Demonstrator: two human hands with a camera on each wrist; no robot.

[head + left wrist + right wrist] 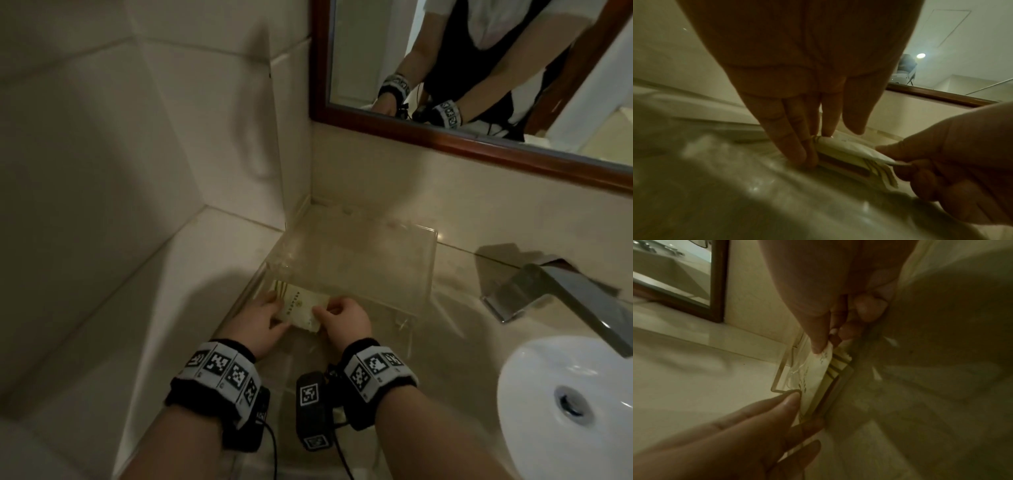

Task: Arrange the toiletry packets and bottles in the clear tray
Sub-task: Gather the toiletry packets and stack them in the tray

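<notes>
A clear tray [432, 260] sits on the beige counter in the corner by the wall. At its near left end lies a small stack of cream toiletry packets [299, 305], the top one printed with dark text and striped ones under it [877, 168]. My left hand [270, 308] touches the stack's left end with straight fingers [795, 146]. My right hand [325, 313] pinches the top packet's [813, 374] right end between thumb and forefinger [821, 344]. The rest of the tray holds nothing. I see no bottles.
A chrome faucet [565, 294] and a white basin [565, 404] stand to the right of the tray. A wood-framed mirror [479, 68] hangs above the backsplash. Tiled walls close the left side and the back.
</notes>
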